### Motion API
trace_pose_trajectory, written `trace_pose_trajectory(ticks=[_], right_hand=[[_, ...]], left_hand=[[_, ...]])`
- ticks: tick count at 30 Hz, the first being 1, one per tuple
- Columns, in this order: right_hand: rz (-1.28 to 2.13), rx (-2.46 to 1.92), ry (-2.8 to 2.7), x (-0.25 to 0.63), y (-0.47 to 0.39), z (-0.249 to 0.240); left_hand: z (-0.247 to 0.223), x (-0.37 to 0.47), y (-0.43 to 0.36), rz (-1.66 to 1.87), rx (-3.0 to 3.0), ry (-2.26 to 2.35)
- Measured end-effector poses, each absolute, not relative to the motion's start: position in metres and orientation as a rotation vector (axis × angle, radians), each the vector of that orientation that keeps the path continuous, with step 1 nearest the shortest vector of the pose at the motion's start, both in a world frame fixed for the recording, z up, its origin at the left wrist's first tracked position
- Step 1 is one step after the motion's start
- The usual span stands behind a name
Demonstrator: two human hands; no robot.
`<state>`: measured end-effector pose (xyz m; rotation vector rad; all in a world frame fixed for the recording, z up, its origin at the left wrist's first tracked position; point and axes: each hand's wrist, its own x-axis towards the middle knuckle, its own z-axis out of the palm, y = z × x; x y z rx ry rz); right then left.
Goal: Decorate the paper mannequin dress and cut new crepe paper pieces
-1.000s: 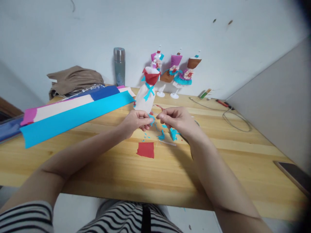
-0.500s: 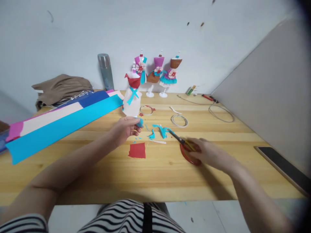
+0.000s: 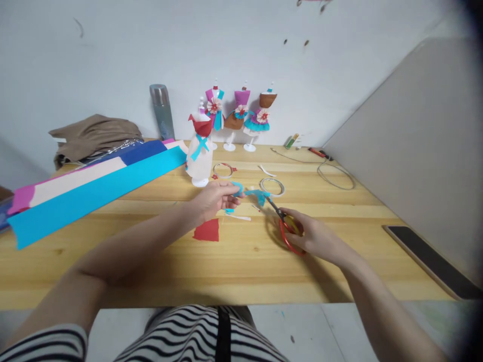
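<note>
Between the thumb and fingers of my left hand (image 3: 221, 198) is a small blue paper piece (image 3: 237, 189). My right hand (image 3: 311, 234) grips the red-handled scissors (image 3: 289, 239), whose blades point up and left at a crumpled blue scrap (image 3: 259, 195). The scrap lies between the blade tips and my left hand. A red paper square (image 3: 207, 230) lies below my left hand, and a thin white strip (image 3: 239, 217) is just right of it. Behind my left hand stands a small dress form (image 3: 199, 158) in a pale dress with a blue bow and red top.
Three dressed forms (image 3: 241, 113) stand by the wall beside a flask (image 3: 162, 113). Long crepe paper sheets (image 3: 101, 183) and a brown cloth (image 3: 98, 133) fill the left. Tape rolls (image 3: 272, 187), a cable (image 3: 320, 176) and a phone (image 3: 430, 259) lie at centre and right.
My left hand has moved right with its blue piece, towards the scrap and the scissors. The blue scrap seems lifted or shifted slightly. The view has shifted a little.
</note>
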<state>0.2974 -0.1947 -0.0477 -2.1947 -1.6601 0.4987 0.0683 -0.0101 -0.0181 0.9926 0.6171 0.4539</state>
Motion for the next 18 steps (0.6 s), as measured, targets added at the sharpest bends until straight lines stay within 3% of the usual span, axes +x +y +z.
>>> trace_pose_trajectory(ticks=[10,18], right_hand=[[0.221,-2.545,-1.99,0.266,-0.183,-0.022],[-0.085,-2.392,-2.238,0.27,-0.177,-0.015]], left_hand=[[-0.038,0.116,-0.012,0.259,1.334,0.657],[-0.037,0.117,-0.004,0.271,1.442,0.43]])
